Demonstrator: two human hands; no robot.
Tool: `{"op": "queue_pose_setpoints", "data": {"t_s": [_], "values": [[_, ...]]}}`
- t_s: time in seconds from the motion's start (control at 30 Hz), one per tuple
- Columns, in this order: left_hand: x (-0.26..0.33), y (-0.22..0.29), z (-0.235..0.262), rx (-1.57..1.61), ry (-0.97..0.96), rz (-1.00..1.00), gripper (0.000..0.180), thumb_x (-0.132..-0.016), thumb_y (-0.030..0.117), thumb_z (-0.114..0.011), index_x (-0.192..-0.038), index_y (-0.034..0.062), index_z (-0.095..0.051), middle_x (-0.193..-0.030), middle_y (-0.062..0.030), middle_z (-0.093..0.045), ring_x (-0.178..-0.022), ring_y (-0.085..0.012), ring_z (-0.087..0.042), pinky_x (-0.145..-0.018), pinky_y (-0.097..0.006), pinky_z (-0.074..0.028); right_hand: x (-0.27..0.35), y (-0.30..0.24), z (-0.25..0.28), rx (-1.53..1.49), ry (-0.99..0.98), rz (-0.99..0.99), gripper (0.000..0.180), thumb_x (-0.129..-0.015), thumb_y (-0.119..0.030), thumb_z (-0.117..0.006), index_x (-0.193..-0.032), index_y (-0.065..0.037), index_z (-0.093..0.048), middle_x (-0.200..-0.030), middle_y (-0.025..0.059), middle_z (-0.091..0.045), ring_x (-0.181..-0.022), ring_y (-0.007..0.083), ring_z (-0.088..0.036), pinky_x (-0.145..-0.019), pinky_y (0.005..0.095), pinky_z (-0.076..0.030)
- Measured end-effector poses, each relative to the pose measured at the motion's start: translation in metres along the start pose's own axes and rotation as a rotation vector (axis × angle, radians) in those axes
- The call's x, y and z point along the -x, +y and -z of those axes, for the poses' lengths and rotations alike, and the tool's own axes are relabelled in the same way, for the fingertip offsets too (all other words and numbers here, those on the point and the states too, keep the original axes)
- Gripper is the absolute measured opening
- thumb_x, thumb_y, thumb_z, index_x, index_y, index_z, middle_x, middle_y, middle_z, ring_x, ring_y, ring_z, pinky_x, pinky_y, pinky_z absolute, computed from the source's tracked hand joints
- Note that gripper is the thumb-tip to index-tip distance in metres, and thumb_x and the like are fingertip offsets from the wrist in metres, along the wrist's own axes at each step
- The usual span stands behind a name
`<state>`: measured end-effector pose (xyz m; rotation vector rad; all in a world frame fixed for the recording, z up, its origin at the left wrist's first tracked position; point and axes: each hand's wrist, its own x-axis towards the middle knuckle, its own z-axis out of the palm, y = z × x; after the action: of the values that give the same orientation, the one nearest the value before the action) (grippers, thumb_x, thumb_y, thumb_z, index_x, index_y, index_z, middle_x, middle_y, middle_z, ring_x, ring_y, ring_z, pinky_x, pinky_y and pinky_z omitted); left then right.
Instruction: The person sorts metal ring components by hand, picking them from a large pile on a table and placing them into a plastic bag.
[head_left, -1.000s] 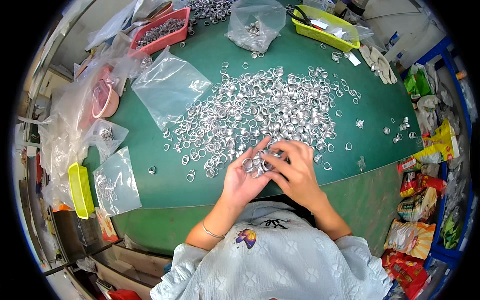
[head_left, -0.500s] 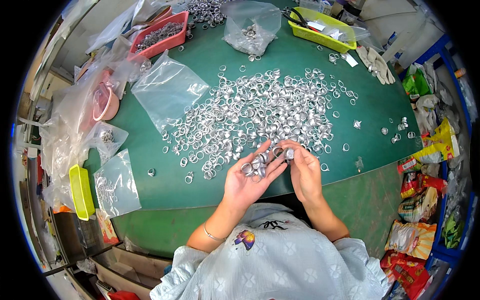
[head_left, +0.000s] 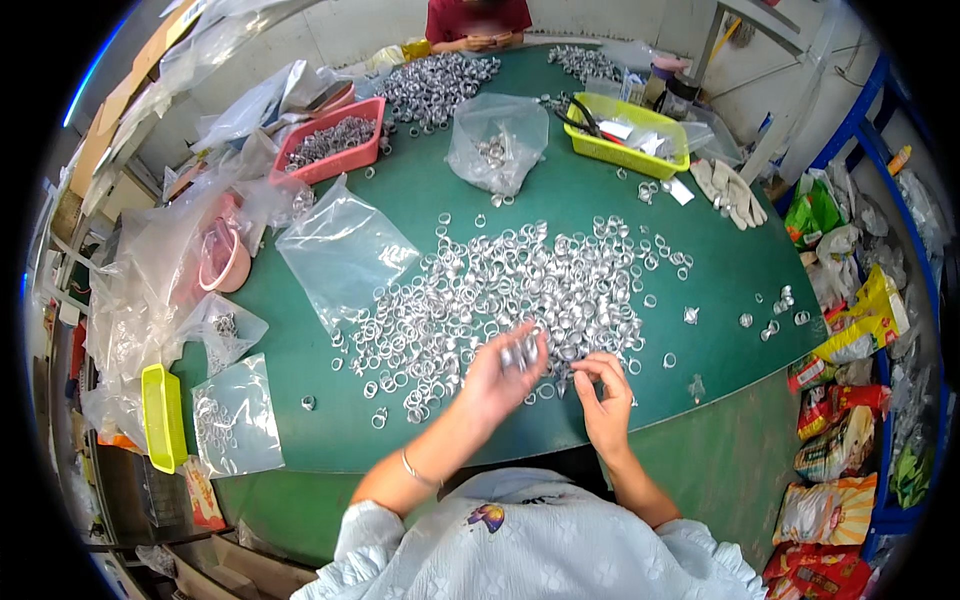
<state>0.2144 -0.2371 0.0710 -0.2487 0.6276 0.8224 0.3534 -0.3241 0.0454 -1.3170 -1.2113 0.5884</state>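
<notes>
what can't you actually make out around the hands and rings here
- Head view: rings in the left hand are motion-blurred; their count is unreadable.
- Head view: whether the right hand pinches a ring is too small to tell.
- Head view: contents of the yellow tray blur together.
- Head view: the person across the table is cut off by the top edge.

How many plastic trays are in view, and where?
3: a red tray far left on the table, a yellow tray far right, another yellow one off the left edge. Bags may hide more.

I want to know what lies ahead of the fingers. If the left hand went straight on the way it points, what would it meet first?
Most likely the pile of silver rings on the green table: the left hand points up and right into it, though its height is unclear.
</notes>
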Motion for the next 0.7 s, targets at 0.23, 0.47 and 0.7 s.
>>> {"op": "queue_pose_setpoints", "data": {"t_s": [0.23,0.47,0.7], "values": [[-0.111,0.147,-0.165,-0.221,-0.279,-0.534,0.016,-0.084,0.003,-0.051,-0.097,-0.0050,-0.046,-0.087,-0.0162,-0.050,-0.077,-0.0255,-0.054,-0.072,-0.039,-0.053,0.012,0.012,0.004,-0.008,-0.178,-0.092,0.007,-0.080,-0.001,-0.058,-0.085,0.000,-0.062,-0.083,0.0082,-0.060,-0.072,0.0149,-0.055,-0.062,0.0244,-0.042],[-0.130,0.162,-0.162,-0.355,-0.386,-0.305,0.026,-0.085,0.004,-0.045,-0.109,-0.0045,-0.048,-0.092,-0.0170,-0.051,-0.069,-0.0193,-0.052,-0.055,-0.026,-0.048,0.013,0.028,0.026,-0.004,-0.083,-0.168,0.007,-0.080,0.000,-0.058,-0.085,0.001,-0.063,-0.080,0.0062,-0.059,-0.066,0.0093,-0.050,-0.059,0.0216,-0.039],[-0.094,0.156,-0.129,-0.375,-0.037,-0.312,0.023,-0.086,0.006,-0.049,-0.106,-0.0055,-0.048,-0.088,-0.0155,-0.055,-0.063,-0.0159,-0.053,-0.048,-0.024,-0.044,-0.023,0.022,0.030,0.180,-0.168,-0.054,0.012,-0.076,0.000,-0.061,-0.088,0.000,-0.062,-0.081,0.0093,-0.059,-0.068,0.0190,-0.053,-0.062,0.0281,-0.043]]}}
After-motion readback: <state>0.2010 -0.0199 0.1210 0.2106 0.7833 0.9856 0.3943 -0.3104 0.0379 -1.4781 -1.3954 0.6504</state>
